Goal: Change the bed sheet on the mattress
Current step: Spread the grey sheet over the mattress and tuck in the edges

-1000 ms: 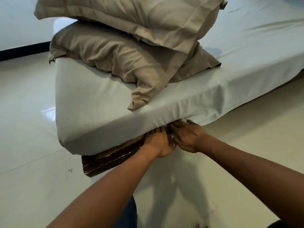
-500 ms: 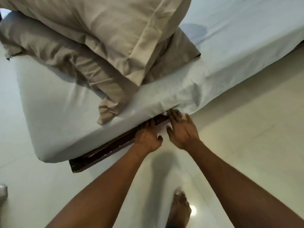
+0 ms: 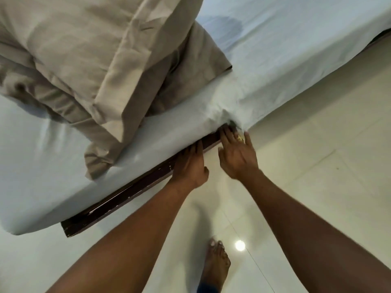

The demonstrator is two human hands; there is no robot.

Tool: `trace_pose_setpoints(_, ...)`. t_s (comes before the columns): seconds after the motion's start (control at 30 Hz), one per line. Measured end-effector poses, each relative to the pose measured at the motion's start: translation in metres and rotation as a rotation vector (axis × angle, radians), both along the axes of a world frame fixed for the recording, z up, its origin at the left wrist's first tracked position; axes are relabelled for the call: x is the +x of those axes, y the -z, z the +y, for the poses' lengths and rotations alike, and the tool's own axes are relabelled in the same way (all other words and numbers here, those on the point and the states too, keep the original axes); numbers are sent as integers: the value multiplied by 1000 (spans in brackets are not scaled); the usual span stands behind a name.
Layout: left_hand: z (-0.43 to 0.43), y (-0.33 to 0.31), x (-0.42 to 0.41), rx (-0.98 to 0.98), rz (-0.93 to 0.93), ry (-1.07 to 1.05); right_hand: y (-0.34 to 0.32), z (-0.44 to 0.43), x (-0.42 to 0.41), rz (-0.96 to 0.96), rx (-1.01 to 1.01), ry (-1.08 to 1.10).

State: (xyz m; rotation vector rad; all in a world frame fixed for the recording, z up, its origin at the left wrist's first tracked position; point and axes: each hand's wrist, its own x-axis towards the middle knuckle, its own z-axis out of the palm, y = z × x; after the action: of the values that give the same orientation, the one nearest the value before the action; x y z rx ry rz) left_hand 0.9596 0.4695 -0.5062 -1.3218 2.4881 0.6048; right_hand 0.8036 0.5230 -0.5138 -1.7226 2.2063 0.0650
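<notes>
Pale sheet [image 3: 285, 60] covers the mattress [image 3: 63, 176], bunched at the lower edge just above the dark frame [image 3: 131, 195]. Your left hand [image 3: 190, 168] lies flat on the frame, fingers straight and together, tips under the mattress. Your right hand [image 3: 238, 157], just beside it, fingers straight and slightly apart, touches the bunch. Beige pillows [image 3: 95, 60] are stacked on top; your bare foot [image 3: 215, 265] is on the tiles [image 3: 317, 187].

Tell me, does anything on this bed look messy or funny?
Yes. The two stacked pillows sit crooked, and the lower pillow has a corner flopping over the side. The sheet bunches into wrinkles where the right hand meets it, and the dark bed frame looks scuffed and chipped.
</notes>
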Motion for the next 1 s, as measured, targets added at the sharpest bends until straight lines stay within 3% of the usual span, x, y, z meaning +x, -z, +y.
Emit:
trace_pose_setpoints(0.1, 26, -12, 0, -95, 64, 34, 7, -44, -31, 63, 96, -70)
trace_pose_setpoints(0.17, 29, -14, -11, -60, 118, 95, 5, -45, -33, 47, 99, -108)
trace_pose_setpoints(0.27, 1, -2, -49, -91, 158, 154, -7, -18, -30, -47, -56, -87)
trace_pose_setpoints(0.37, -28, 19, -89, 21, 86, 158, -18, 5, -41, -88, -219, 3)
trace_pose_setpoints(0.53, -6, 1, -93, 17, 67, -3, -9, -52, -107, 79, 9, 46)
trace_pose_setpoints(0.63, 3, -10, -103, 0, 148, 59, -10, -68, -117, 134, 147, -11)
trace_pose_setpoints(0.8, -28, -4, -164, 169, 122, 61, -31, 3, -115, -176, -76, 8)
trace_pose_setpoints(0.9, -23, 4, -183, 158, 20, 29, -32, 11, -139, -106, -51, 24)
trace_pose_setpoints(1.0, -10, -8, -181, 68, 27, -11, -21, -31, -191, 26, 110, 147)
